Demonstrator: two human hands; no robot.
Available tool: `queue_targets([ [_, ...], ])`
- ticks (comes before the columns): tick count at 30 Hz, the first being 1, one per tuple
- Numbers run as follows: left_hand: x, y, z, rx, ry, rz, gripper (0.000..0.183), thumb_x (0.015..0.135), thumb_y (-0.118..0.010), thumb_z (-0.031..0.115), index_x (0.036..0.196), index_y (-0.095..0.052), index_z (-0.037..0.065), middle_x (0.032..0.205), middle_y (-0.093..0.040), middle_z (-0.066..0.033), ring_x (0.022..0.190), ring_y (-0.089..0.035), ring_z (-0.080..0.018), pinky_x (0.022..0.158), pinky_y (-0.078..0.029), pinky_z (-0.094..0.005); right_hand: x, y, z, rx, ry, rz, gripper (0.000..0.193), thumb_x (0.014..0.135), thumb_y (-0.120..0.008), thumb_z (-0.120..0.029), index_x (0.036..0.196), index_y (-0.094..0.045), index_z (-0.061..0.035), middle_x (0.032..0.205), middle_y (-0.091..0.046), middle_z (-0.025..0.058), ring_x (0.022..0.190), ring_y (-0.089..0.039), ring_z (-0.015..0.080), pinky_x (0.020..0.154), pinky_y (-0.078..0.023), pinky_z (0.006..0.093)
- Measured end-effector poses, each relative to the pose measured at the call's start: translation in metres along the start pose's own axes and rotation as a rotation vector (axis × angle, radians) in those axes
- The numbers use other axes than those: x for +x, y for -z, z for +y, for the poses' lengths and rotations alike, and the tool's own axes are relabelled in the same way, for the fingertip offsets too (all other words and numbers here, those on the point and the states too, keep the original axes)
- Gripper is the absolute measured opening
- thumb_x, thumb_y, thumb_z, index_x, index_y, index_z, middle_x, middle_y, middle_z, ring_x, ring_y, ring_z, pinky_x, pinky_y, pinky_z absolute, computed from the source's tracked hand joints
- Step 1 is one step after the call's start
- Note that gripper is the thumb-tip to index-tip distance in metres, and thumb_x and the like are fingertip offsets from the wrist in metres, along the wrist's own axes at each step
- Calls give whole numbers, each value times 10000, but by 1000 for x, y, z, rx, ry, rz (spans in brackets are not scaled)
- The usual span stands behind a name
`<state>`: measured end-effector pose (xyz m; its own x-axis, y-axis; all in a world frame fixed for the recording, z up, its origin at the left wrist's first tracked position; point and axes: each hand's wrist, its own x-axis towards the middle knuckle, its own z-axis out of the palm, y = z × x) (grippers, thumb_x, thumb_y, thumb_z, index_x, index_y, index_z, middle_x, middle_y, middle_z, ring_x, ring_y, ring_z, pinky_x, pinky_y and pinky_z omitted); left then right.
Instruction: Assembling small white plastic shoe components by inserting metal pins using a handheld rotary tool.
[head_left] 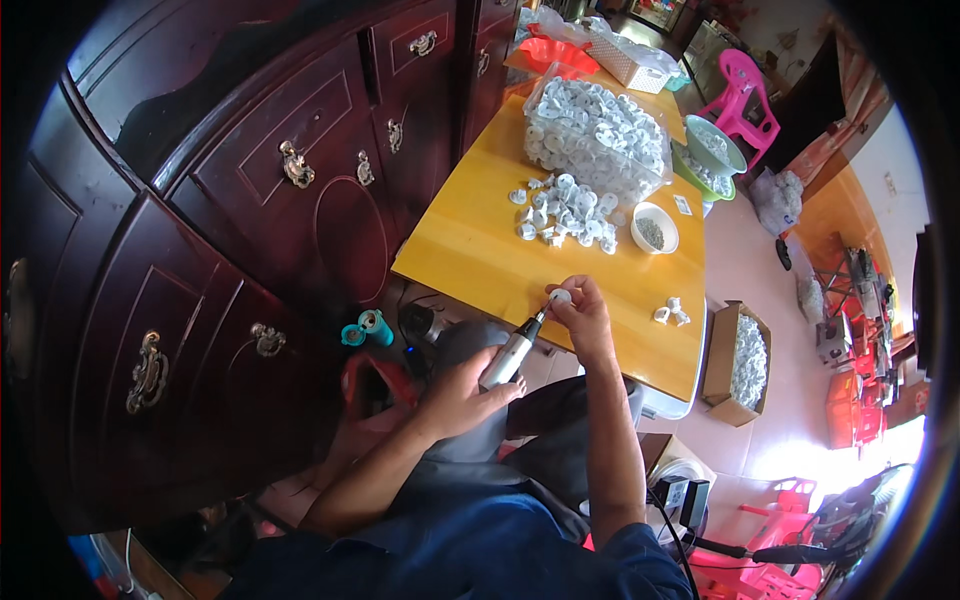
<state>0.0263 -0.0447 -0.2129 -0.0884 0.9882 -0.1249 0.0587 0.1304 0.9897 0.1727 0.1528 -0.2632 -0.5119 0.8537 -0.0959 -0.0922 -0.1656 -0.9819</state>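
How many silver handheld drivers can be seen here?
1: the silver driver is in the left hand, its tip at the white part held in the right hand's fingers. Others could be hidden in the clutter.

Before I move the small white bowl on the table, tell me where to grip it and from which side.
Probably best to pinch the white bowl by its near-right rim, coming from the person's side: white parts lie to its left and the clear bin stands behind it, while that near side looks open. Grey bits lie low inside, leaving the rim bare.
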Motion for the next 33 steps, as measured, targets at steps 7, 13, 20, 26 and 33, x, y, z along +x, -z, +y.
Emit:
queue_targets([
  [7, 2, 1, -4, 45, -66, 29, 423, 894, -671, 192, 1251, -527, 16, 866, -650, -41, 725, -608, -104, 656, -482, -264, -6, -8, 11, -2, -40, 26, 205, 916, -619, -38, 1120, -621, -18, 990, -663, 40, 847, -638, 108, 758, -536, 232],
  [13, 2, 1, 1, 26, -23, 29, 334, 902, -649, 133, 1176, -540, -25, 972, -712, -97, 914, -688, -161, 827, -521, -308, -7, -11, 11, 1, -46, 57, 243, 902, -653, -48, 1140, -639, -4, 1002, -684, 44, 852, -639, 102, 755, -534, 228],
  [20, 3, 1, -2, 38, -22, 20, 322, 903, -645, 130, 1166, -541, -23, 973, -712, -99, 914, -689, -162, 827, -522, -308, -9, -14, 10, -12, -25, 78, 218, 896, -665, -51, 1107, -661, 2, 973, -687, 36, 838, -632, 93, 747, -524, 230],
  [26, 3, 1, -1, 45, -9, 18, 329, 905, -643, 134, 1175, -540, -23, 965, -708, -98, 903, -688, -159, 822, -521, -305, -10, -14, 11, -10, 11, 73, 205, 891, -661, -32, 1092, -664, 6, 924, -678, 24, 815, -623, 89, 735, -510, 223],
  [33, 5, 1, -11, 8, -2, 8, 366, 900, -646, 150, 1196, -534, -34, 996, -693, -130, 930, -679, -186, 832, -512, -316, -11, -15, 13, -34, 19, 96, 192, 885, -651, -7, 1076, -667, 11, 906, -677, 27, 803, -623, 83, 749, -509, 221],
])
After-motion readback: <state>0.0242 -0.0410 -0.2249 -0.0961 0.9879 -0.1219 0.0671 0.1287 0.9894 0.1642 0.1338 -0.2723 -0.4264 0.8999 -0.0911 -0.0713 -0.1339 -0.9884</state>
